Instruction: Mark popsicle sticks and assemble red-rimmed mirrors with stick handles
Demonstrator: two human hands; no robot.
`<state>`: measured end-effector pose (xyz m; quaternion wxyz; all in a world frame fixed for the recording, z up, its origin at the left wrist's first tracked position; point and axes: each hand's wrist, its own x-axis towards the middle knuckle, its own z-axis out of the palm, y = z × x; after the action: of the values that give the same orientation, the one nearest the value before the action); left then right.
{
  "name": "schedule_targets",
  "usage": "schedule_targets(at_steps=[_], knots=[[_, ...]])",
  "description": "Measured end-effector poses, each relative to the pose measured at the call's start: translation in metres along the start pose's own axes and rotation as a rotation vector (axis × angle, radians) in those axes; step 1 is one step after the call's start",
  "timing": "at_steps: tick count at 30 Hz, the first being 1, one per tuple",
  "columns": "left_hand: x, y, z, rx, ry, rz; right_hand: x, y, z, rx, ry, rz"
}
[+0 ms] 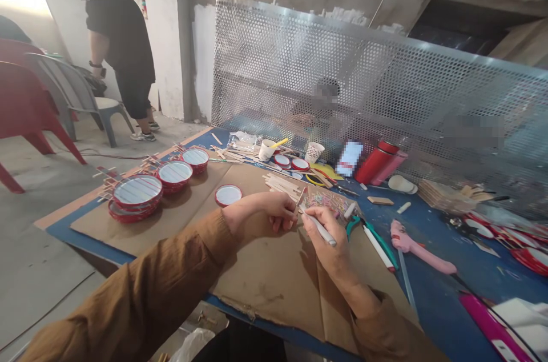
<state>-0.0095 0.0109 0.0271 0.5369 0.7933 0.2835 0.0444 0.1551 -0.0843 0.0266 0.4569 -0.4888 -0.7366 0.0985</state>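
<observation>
My left hand [280,212] is closed around a thin wooden stick [302,195], whose upper end sticks up past the fingers. Close beside it, my right hand [329,239] grips a light grey pen [321,229], its tip near the stick; whether they touch I cannot tell. Under both hands lies a brown cardboard sheet [261,293]. Flat wooden sticks [280,186] are heaped just beyond my left hand, and small pastel-coloured pieces [327,202] beyond my right. A round white disc with a red rim [228,195] rests near my left wrist.
Red-rimmed round pieces with sticks [137,190] stand at left. To the right are green-handled pliers [377,236], a red-and-white marker [379,248] and a pink glue gun [422,250]. Paper cups [266,149], a red bottle [377,162] and a perforated metal panel [274,65] stand behind. A person [120,36] stands at far left.
</observation>
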Motion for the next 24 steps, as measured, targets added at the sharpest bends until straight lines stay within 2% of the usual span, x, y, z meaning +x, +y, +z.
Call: schedule_targets(at_steps=[24], knots=[[0.0006,-0.0018,-0.0006,-0.026,-0.009,0.002,-0.0007,0.0028,0.0004,0.002,0.024,0.02]])
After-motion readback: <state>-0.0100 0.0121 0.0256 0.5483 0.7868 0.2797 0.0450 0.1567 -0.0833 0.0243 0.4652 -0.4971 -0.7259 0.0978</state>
